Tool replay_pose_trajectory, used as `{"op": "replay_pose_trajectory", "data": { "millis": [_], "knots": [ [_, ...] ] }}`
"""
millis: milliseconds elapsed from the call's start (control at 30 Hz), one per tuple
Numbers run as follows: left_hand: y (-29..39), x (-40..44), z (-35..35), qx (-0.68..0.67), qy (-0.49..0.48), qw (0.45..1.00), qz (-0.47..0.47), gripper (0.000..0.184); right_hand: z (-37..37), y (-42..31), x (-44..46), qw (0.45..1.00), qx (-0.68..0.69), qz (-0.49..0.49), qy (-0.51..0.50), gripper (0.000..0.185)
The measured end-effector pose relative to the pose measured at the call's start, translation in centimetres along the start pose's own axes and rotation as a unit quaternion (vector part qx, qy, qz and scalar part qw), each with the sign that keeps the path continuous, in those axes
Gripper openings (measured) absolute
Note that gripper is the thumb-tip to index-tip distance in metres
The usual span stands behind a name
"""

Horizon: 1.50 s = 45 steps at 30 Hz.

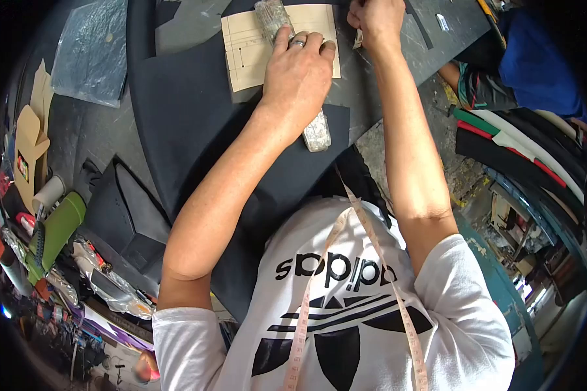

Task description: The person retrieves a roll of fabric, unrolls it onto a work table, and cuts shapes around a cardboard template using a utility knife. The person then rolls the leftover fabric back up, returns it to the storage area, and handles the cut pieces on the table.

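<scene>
My left hand [300, 72], a ring on one finger, presses down with its fingers closed over a long bar wrapped in clear tape [317, 133]. Beneath that bar lies a cream card pattern [244, 62] with drawn lines and small marks. The pattern rests on black fabric [182, 98] spread over the dark table. At the top right, my right hand [379, 23] is closed in a fist just off the pattern's right edge. A small pale piece [358, 39] pokes out below its fingers; its kind is unclear.
A clear plastic sheet [91, 52] lies at the upper left. Along the left stand a cardboard box [29, 156], a green roll [59, 228] and a black folded piece [124, 215]. Fabric rolls [528, 146] are stacked right. A tape measure [300, 332] hangs over my shirt.
</scene>
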<state>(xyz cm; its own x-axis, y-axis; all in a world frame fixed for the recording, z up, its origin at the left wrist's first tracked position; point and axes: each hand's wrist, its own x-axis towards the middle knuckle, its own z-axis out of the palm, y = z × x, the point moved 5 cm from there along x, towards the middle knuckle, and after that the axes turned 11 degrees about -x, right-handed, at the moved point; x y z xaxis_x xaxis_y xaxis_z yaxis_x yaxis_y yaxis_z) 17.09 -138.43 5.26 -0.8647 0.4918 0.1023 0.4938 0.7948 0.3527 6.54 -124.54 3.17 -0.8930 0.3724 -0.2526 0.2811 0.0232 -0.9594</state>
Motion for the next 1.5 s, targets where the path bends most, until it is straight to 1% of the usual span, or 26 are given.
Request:
{"op": "replay_pose_trajectory", "data": {
  "millis": [33,133,267,433,467,533,567,667,700,767,800,967,1000,1033,1067,1100,1167,1233,1267,1300,1333,1367,1433,1467,1500],
  "knots": [
    [-0.1,0.0,-0.2,0.000,0.004,1.000,0.003,0.042,-0.3,0.0,-0.3,1.000,0.000,-0.004,0.002,0.047],
    [-0.5,-0.7,-0.9,-0.046,-0.069,0.996,0.042,0.036,-1.2,1.7,-1.8,0.990,0.111,0.046,0.068,0.044],
    [-0.9,-0.8,-0.6,-0.059,-0.091,0.992,0.066,0.032,-1.3,2.5,-2.6,0.983,0.145,0.028,0.112,0.040],
    [-0.9,-0.9,-0.3,-0.049,-0.097,0.992,0.063,0.031,-1.6,2.9,-2.5,0.982,0.149,0.023,0.112,0.039],
    [-1.0,-0.9,-0.2,-0.053,-0.077,0.993,0.073,0.030,-1.6,3.1,-2.4,0.974,0.217,0.034,0.060,0.039],
    [-0.8,-0.9,-0.7,-0.063,-0.037,0.993,0.092,0.028,-1.1,2.8,-2.6,0.935,0.346,0.055,-0.047,0.039],
    [-0.8,-0.9,-0.7,-0.063,-0.038,0.993,0.092,0.028,-1.0,2.8,-2.7,0.935,0.346,0.056,-0.046,0.039],
    [-0.8,-0.8,-0.3,-0.035,-0.095,0.993,0.063,0.031,-1.2,2.8,-2.7,0.940,0.334,0.065,-0.029,0.039],
    [-0.7,-0.8,-0.3,-0.036,-0.096,0.993,0.063,0.031,-0.9,2.7,-2.7,0.940,0.334,0.067,-0.029,0.039],
    [-0.7,-0.9,-0.4,-0.037,-0.093,0.993,0.064,0.030,-0.8,2.9,-2.7,0.978,0.186,0.034,0.084,0.040],
    [-0.8,-0.9,-0.5,-0.037,-0.090,0.993,0.065,0.030,-1.0,2.6,-2.9,0.984,0.110,0.015,0.138,0.040],
    [-0.8,-1.0,-0.5,-0.050,-0.100,0.992,0.057,0.030,-0.9,3.1,-2.5,0.986,0.070,-0.001,0.152,0.041],
    [-0.8,-0.9,-0.6,-0.056,-0.093,0.992,0.059,0.030,-1.1,3.1,-1.6,0.977,-0.001,-0.109,0.184,0.042],
    [-0.9,-0.7,-0.7,-0.061,-0.086,0.993,0.059,0.030,-0.9,3.1,-0.8,0.951,-0.072,-0.215,0.210,0.042],
    [-0.8,-0.9,-0.7,-0.069,-0.082,0.992,0.059,0.030,-0.7,3.2,-0.7,0.909,-0.142,-0.315,0.233,0.042],
    [-1.0,-0.9,-0.6,-0.070,-0.082,0.993,0.055,0.030,-0.6,3.8,-0.2,0.910,-0.143,-0.315,0.230,0.042],
    [-1.1,-1.1,-0.5,-0.076,-0.047,0.993,0.074,0.027,-0.3,4.3,0.2,0.908,-0.158,-0.320,0.220,0.043],
    [-1.1,-0.8,-0.5,-0.070,-0.016,0.994,0.085,0.026,-0.7,3.1,0.4,0.903,-0.157,-0.336,0.214,0.044],
    [-0.9,-0.8,-0.3,-0.078,-0.025,0.993,0.085,0.026,-1.0,3.4,1.0,0.955,-0.129,-0.220,0.149,0.043],
    [-0.8,-1.0,-0.1,-0.084,-0.034,0.993,0.081,0.027,-1.0,3.9,1.1,0.987,-0.099,-0.099,0.073,0.042],
    [-1.2,-1.2,-0.2,-0.086,-0.041,0.993,0.073,0.027,-0.2,4.2,0.8,0.997,-0.069,0.022,-0.012,0.042],
    [-1.6,-1.5,-0.4,-0.073,-0.034,0.995,0.060,0.027,0.2,2.9,0.1,0.997,-0.062,0.015,-0.033,0.041],
    [-2.2,-2.3,-1.3,-0.128,0.038,0.991,0.018,0.032,0.2,1.2,-1.0,0.996,-0.055,0.005,-0.074,0.040],
    [-2.9,-2.6,-1.9,-0.153,0.076,0.985,-0.003,0.035,0.4,0.6,-1.2,0.994,-0.009,-0.020,-0.103,0.040],
    [-3.2,-3.5,-3.3,-0.145,0.079,0.986,-0.017,0.035,0.5,0.2,-0.9,0.990,0.037,-0.040,-0.127,0.041]
  ]
}}
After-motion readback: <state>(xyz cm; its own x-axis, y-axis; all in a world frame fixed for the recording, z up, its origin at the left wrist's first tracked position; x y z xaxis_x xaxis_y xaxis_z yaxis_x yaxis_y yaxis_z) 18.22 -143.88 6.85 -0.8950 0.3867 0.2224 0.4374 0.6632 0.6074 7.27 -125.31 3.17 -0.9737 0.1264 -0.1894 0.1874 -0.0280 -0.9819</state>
